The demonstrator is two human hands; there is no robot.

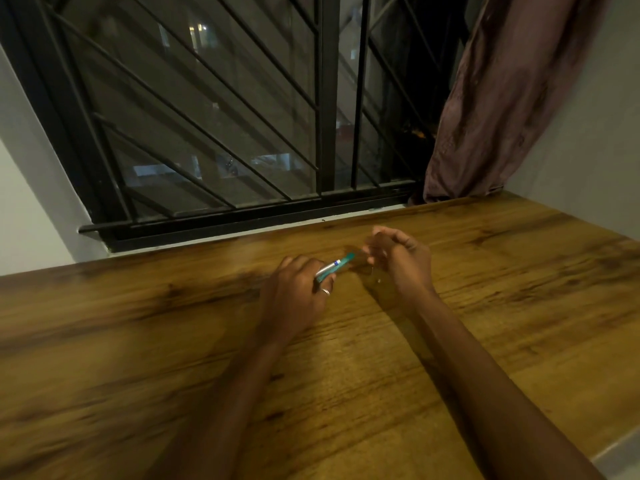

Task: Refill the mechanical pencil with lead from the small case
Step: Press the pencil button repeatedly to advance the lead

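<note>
My left hand [294,289] grips the pencil [334,266], fingers curled round its lower half, thumb side up. The pencil is a slim tube: teal see-through plastic at the free end, silvery metal-looking section nearer my fingers, and a small blue & white label band between the two. The label is too blurred to read, so no brand. The free end tilts up & away from me, toward my right hand [401,258].

My right hand sits just past the pencil's free end, close but not touching as far as I can see. Its fingers [375,252] are curled in, tips bunched toward the thumb. Can't tell whether they pinch anything.

A faint clear glint [379,280] lies on the table [173,341] just below-right of the pencil's tip, under my right wrist. Can't tell what it is or if anything is in it.

A thin silver ring [325,291] sits on a left finger, right under the pencil's gripped part.

The table beneath the pencil is wood-grain, brown w/ dark streaks, smooth & slightly glossy. Beyond the pencil there's a black metal window grille [207,116] w/ diagonal bars. Far right of it hangs a brownish-mauve curtain [502,98], crumpled fabric.
</note>
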